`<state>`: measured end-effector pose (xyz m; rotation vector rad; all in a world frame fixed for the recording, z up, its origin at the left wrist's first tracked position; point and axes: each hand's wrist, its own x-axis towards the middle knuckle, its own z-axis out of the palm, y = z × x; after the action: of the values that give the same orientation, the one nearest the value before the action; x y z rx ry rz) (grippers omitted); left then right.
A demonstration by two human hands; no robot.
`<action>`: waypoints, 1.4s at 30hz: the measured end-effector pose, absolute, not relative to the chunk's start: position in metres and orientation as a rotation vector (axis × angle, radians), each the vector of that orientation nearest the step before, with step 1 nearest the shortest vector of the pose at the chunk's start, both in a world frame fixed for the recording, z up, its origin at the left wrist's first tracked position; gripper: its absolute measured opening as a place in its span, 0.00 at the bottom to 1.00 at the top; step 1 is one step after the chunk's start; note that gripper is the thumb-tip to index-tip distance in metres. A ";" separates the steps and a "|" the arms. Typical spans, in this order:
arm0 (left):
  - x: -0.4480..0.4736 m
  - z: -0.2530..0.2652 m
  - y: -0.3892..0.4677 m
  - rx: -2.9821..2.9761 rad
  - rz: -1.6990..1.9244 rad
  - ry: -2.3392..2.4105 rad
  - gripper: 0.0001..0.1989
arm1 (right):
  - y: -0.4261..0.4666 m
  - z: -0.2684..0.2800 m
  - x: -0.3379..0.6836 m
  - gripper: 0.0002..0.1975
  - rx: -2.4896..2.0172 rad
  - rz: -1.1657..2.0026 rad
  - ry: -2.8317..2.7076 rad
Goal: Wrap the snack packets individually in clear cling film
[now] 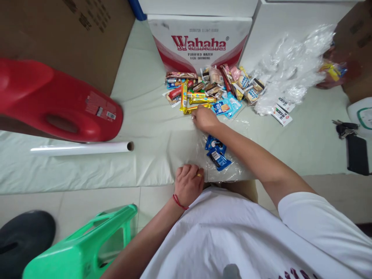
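Note:
My right hand (205, 118) reaches to the front of a pile of wrapped snacks (200, 90). Its fingers are closed at the end of a yellow-wrapped snack bar (190, 110). Beside it lie blue snack packets (222, 107). Under my right forearm, two dark blue snack packets (218, 159) lie on or in a clear plastic bag (236, 170) spread flat. My left hand (189, 180) rests at the table's near edge by the bag, its fingers curled; what lies under them is hidden.
A Wahaha carton (200, 42) stands behind the snacks. To the right are crumpled clear plastic bags (290, 69), two white packets (282, 115), keys (344, 128) and a black phone-like object (357, 154). On the left are a red jug (66, 100), a white roll (84, 148) and a green stool (66, 252).

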<state>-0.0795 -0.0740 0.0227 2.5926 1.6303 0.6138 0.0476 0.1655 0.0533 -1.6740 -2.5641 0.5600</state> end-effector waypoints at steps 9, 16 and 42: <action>-0.069 0.021 -0.065 2.408 0.444 1.803 0.17 | 0.158 0.036 0.053 0.22 -1.437 0.671 -2.394; -0.077 0.017 -0.064 2.152 0.789 1.593 0.10 | 0.146 0.030 0.068 0.24 -1.282 0.797 -2.249; -0.136 0.038 -0.100 1.329 0.790 2.205 0.11 | 0.131 0.040 0.049 0.27 -1.574 0.775 -2.360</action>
<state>-0.1358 -0.0998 0.0377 1.3293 2.2055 0.7896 0.0491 0.1313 0.0401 -1.5736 -2.3599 0.7749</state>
